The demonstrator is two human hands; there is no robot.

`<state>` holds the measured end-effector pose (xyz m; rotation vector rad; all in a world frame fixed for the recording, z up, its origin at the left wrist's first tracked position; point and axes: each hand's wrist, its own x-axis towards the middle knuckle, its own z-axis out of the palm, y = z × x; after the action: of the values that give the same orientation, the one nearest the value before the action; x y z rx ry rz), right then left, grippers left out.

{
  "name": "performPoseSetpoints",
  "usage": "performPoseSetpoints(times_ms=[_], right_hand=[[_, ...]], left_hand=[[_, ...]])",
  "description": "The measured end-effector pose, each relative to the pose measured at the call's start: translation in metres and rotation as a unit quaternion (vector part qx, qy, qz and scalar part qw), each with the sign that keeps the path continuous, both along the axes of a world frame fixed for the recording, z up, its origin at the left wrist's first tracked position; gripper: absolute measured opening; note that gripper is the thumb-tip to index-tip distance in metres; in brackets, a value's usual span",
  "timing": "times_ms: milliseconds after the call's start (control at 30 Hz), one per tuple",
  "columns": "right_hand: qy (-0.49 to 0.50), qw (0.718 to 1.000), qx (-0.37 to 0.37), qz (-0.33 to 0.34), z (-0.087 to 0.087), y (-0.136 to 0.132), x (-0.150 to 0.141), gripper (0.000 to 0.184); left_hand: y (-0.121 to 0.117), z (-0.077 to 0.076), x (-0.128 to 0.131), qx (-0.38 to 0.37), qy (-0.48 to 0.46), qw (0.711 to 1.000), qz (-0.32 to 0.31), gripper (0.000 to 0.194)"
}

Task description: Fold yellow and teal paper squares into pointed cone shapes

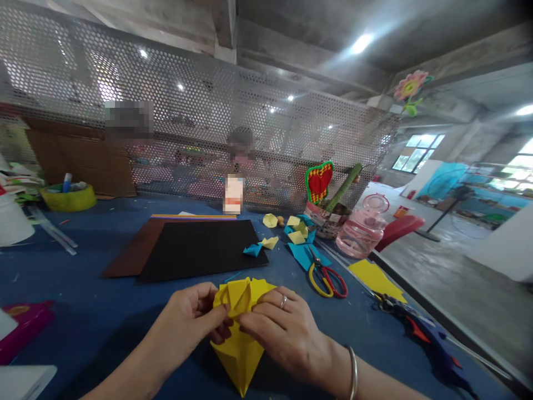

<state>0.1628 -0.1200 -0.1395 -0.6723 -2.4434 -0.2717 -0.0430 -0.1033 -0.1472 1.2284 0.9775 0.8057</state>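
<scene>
Between my two hands is a yellow folded paper piece (241,355), its pleats standing up at the top and a point hanging toward me. My left hand (195,311) pinches its left upper edge between thumb and fingers. On the other side, my right hand (287,333) grips the right part, with its thumb and fingers pressed on the pleats. Some of the paper is hidden behind the fingers. Just beyond lie black paper sheets (200,247), and red-and-yellow-handled scissors (325,278) rest to the right.
Small folded blue paper (252,250) and cream paper pieces (270,243) lie past my hands. At right are a yellow sheet (377,280), a glue gun (428,333) and a pink bottle (361,230). A magenta object (27,330) sits left. Perforated metal screen (187,111) stands behind.
</scene>
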Motion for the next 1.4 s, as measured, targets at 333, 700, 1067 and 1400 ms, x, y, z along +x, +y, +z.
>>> performPoseSetpoints(times_ms=[333, 700, 1067, 1400], right_hand=[[0.015, 1.0, 0.0, 0.012, 0.0, -0.001, 0.0, 0.019], [0.045, 0.999, -0.017, 0.012, 0.001, 0.0, -0.002, 0.019], [0.141, 0.987, -0.082, -0.015, -0.005, -0.001, -0.012, 0.012], [0.268, 0.927, -0.244, -0.097, -0.006, -0.01, -0.024, 0.013]], left_hand=[[-0.003, 0.006, 0.0, -0.038, -0.04, 0.998, 0.003, 0.021], [-0.006, 0.01, 0.001, -0.139, -0.139, 0.98, -0.015, 0.022], [-0.009, 0.009, 0.004, -0.11, -0.12, 0.987, -0.01, 0.011], [-0.011, 0.012, 0.006, -0.054, -0.05, 0.997, 0.013, 0.013]])
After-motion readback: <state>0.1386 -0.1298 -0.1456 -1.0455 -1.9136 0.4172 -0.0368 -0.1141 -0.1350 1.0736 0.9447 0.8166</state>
